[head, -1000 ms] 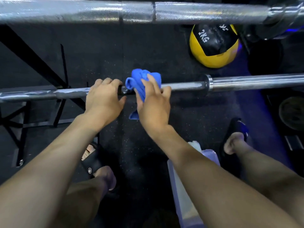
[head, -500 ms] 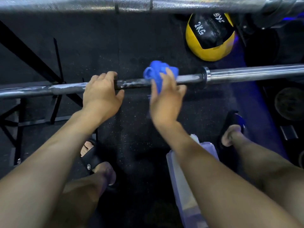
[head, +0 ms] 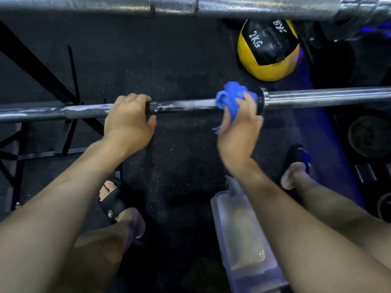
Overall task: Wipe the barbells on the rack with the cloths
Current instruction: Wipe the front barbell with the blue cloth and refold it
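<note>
We see the barbell [head: 186, 105] lying level across the rack, above the floor. Our left hand [head: 128, 119] grips its shaft; our right hand [head: 240, 127] holds the cloth [head: 229, 100] bunched against the collar.

Two long steel barbells: one knurled silver barbell [head: 169, 6] across the top, one darker, chalk-streaked barbell [head: 186, 105] lower down. One crumpled blue cloth [head: 229, 100]. Two bare hands: the left hand [head: 127, 119] and the right hand [head: 239, 132]. One yellow-and-black medicine ball [head: 268, 49] marked 2KG. Two black slide sandals [head: 113, 205]. One translucent plastic container [head: 243, 240] on the floor.
</note>
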